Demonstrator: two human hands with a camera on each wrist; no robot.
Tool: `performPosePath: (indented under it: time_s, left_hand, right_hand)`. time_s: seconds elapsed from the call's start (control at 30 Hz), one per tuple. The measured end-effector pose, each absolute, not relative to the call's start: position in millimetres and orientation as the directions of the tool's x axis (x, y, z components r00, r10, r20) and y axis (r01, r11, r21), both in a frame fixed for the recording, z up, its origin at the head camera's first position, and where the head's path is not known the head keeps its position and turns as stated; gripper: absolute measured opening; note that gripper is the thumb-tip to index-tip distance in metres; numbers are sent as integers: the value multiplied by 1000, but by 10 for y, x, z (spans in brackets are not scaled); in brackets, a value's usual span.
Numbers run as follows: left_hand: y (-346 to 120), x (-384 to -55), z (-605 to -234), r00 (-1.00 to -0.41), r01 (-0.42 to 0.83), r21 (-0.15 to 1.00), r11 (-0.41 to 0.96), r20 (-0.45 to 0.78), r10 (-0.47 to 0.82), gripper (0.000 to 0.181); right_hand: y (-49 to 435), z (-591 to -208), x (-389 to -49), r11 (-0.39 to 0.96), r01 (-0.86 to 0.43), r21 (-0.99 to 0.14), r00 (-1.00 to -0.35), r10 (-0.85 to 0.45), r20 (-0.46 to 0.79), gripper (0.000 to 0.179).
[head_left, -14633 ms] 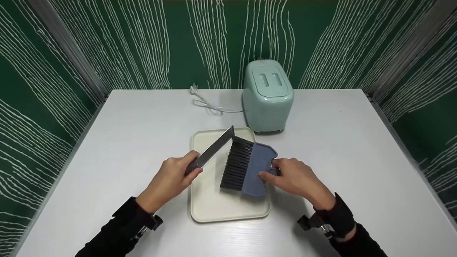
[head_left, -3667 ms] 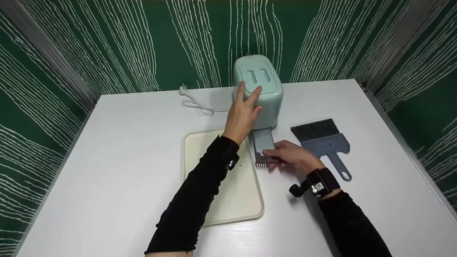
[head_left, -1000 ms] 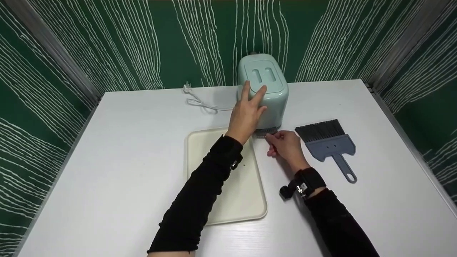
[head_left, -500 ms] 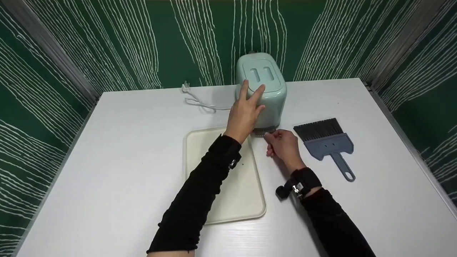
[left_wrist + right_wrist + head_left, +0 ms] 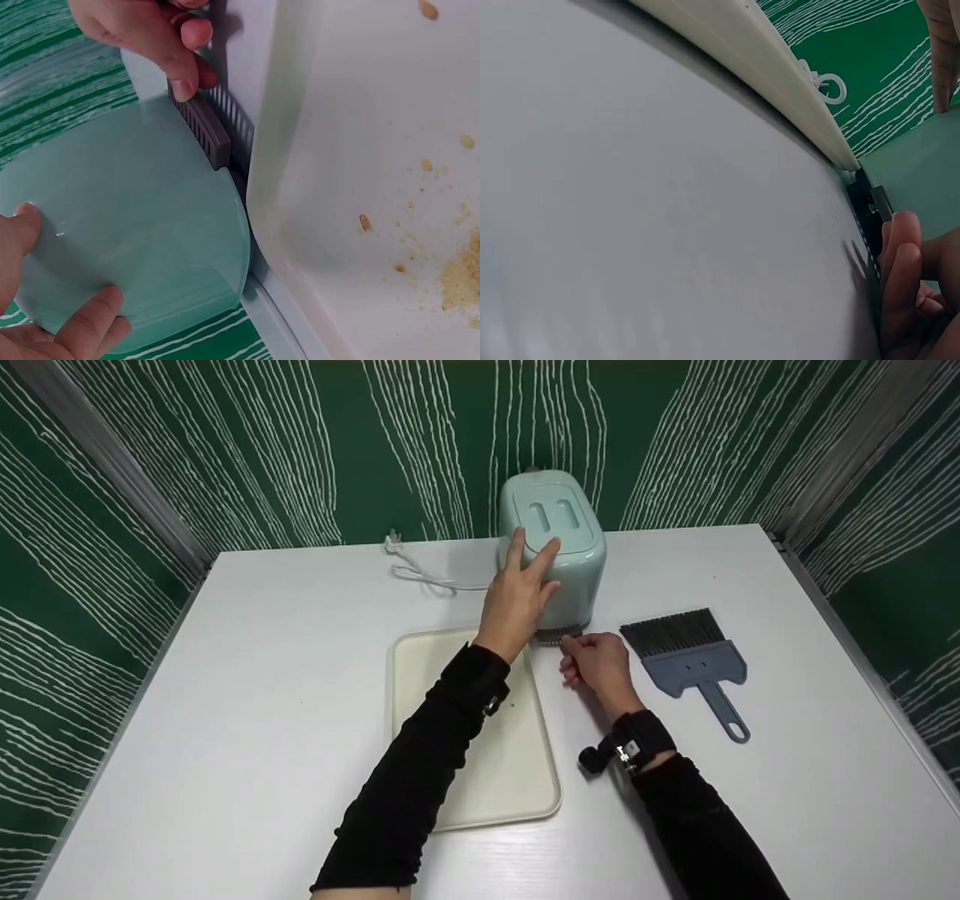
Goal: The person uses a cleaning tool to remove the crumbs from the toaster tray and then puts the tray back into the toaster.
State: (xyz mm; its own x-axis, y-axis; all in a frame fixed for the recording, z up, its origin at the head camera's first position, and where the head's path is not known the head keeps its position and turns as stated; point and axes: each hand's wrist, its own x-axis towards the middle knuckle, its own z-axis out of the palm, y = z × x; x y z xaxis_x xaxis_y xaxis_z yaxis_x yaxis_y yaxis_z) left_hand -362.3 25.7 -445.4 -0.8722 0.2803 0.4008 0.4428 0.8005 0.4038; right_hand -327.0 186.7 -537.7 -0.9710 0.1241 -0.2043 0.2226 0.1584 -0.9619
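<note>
A mint-green toaster (image 5: 581, 585) stands at the back of the table. My left hand (image 5: 511, 607) rests on its front and top edge, fingers spread. At the toaster's base, only the dark grey slotted end of the crumb tray (image 5: 551, 637) sticks out. My right hand (image 5: 600, 664) pinches this end by its right part; in the left wrist view the thumb lies over the crumb tray's grip (image 5: 202, 127). The rest of the crumb tray is hidden inside the toaster. In the right wrist view, curled fingers (image 5: 904, 277) are beside the dark base.
A cream serving tray (image 5: 502, 765) lies in front of the toaster, its edge close to the base. Crumbs (image 5: 465, 277) are scattered on it. To the right lies a blue-grey brush (image 5: 690, 664) with black bristles. A white power cord (image 5: 424, 577) lies left of the toaster.
The brush, earlier in my right hand, lies on the table. The crumb tray, first in my left hand, then half out in my right, has slid into the toaster. The last second shows almost no motion.
</note>
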Motion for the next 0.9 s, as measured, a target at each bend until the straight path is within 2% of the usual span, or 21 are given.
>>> performPosePath:
  time_s: [0.27,0.37,0.63,0.77,0.9]
  left_hand:
    - [247,-3624,-4458,-872,449,431,783,404,277,59]
    - [246,-3635,-4466,-875,446,441,779,396,277,59]
    - [258,-3652,-4463,-883,430,434,792,383,270,60]
    - [258,-3651,-4466,-879,433,421,797,395,268,59]
    - [259,-3640,-4455,-874,438,415,797,404,270,59]
  right_hand:
    - [1856,-5366,-3314,222,250,-942,-965,136,-224,33]
    - [1837,-5356,-3335,168,263,-950,-961,130,-244,31]
    - [1795,-5298,-3361,-91,297,-950,-948,91,-305,29]
    - [1786,-5257,-3353,-133,327,-936,-938,77,-339,31]
    - [1776,-5240,-3346,-143,339,-930,-933,78,-352,26]
